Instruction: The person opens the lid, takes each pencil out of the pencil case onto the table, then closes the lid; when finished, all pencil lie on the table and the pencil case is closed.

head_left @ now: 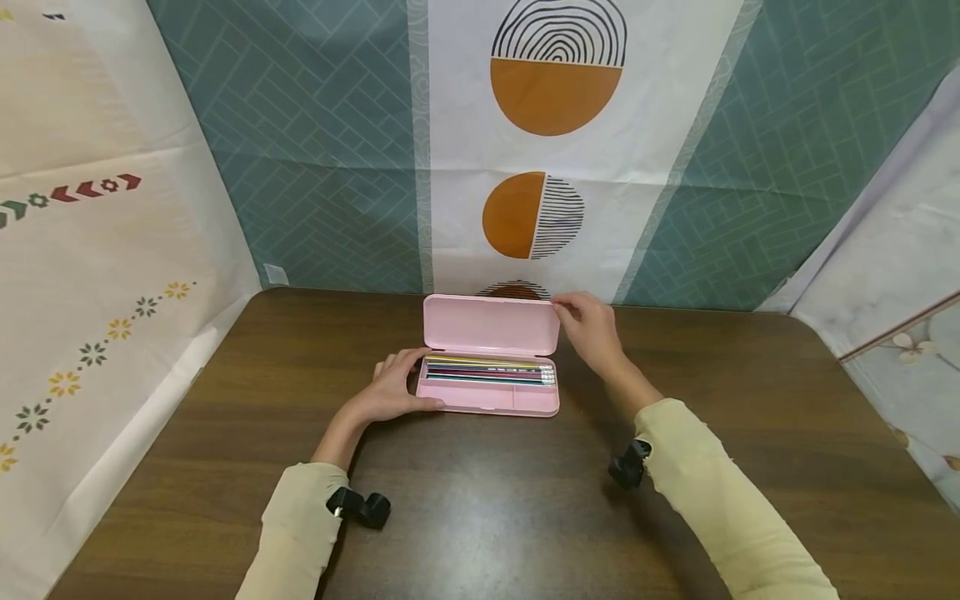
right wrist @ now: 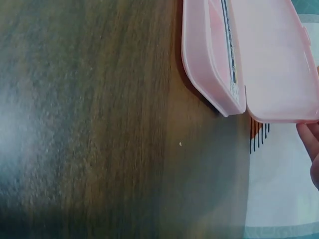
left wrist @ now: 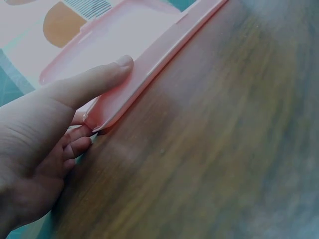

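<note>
My left hand (head_left: 386, 393) grips the left end of the pink pencil case (head_left: 472, 398) on the wood-grain table (head_left: 480, 492), pencils (head_left: 483, 372) inside; my right hand (head_left: 591, 333) pinches the raised lid (head_left: 491, 323) by its upper right corner; steady base, light pinch seems best.

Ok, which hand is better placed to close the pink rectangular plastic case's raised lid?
Probably the right hand, pinching the lid at its corner; the left hand grips the case's base.
</note>
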A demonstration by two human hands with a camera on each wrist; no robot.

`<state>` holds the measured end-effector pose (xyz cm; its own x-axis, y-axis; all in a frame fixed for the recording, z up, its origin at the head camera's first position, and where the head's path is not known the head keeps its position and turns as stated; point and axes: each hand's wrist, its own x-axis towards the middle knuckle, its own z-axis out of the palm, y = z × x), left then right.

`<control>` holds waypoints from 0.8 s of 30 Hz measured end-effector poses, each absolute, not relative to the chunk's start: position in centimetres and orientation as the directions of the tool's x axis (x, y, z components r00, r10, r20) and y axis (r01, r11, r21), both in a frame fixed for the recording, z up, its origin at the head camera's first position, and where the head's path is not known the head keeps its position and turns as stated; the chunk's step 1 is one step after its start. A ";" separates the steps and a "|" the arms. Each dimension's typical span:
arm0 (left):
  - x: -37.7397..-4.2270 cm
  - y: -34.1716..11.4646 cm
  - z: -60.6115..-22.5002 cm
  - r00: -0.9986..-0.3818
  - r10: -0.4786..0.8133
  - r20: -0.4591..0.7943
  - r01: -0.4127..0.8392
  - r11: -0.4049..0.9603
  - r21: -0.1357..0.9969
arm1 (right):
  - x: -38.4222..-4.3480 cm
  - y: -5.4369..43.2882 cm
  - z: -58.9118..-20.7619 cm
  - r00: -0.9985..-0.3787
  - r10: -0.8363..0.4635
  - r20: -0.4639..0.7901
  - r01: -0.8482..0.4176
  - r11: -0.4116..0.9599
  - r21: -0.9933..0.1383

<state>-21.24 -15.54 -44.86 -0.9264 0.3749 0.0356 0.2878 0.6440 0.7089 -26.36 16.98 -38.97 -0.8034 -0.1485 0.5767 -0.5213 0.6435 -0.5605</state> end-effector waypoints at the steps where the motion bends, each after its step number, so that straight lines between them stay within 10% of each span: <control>1: -21.3 -15.6 -44.9 -0.926 0.375 0.037 0.290 0.645 0.707 | -26.4 16.9 -39.0 -0.811 -0.143 0.567 -0.510 0.647 -0.566; 24: -21.2 -15.7 -44.9 -0.923 0.379 0.066 0.312 0.637 0.705 | -27.9 16.4 -37.3 -0.974 -0.221 0.048 -0.193 0.702 -0.685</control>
<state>-21.21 -15.67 -44.86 -0.9230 0.3792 0.0660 0.3120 0.6368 0.7051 -27.88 16.36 -37.30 -0.9740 -0.2212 0.0483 -0.1934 0.7024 -0.6850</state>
